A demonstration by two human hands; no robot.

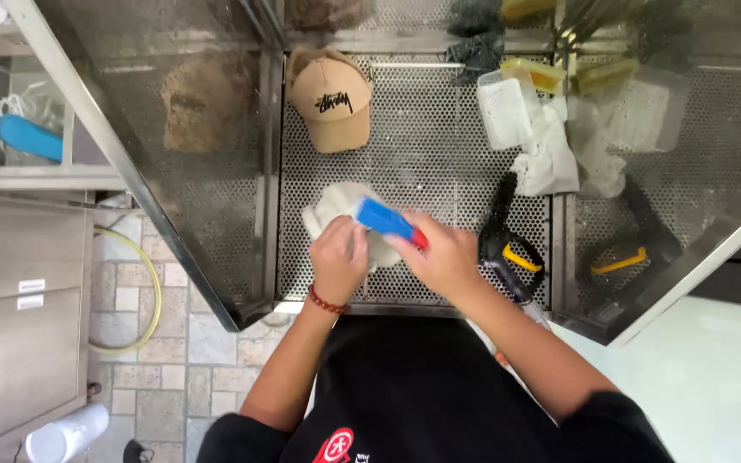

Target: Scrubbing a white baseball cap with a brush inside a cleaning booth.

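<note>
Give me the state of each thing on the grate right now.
Blue brush: held in right hand, tilted over the cloth.
White cloth: crumpled, pinned under left hand.
Tan cap: lying crown up, untouched.
Spray gun: lying flat, beside the right hand.
Clear tub: upright, open.
White rag: bunched by the tub.

Both bare forearms are stretched forward from the body and angled inward, so that the two hands are brought close together. The left hand (339, 257) is curled, knuckles up, with a red bead bracelet worn at its wrist. The right hand (443, 257), just beside it, is closed in a grip, its fingers pointed toward the left hand.
</note>
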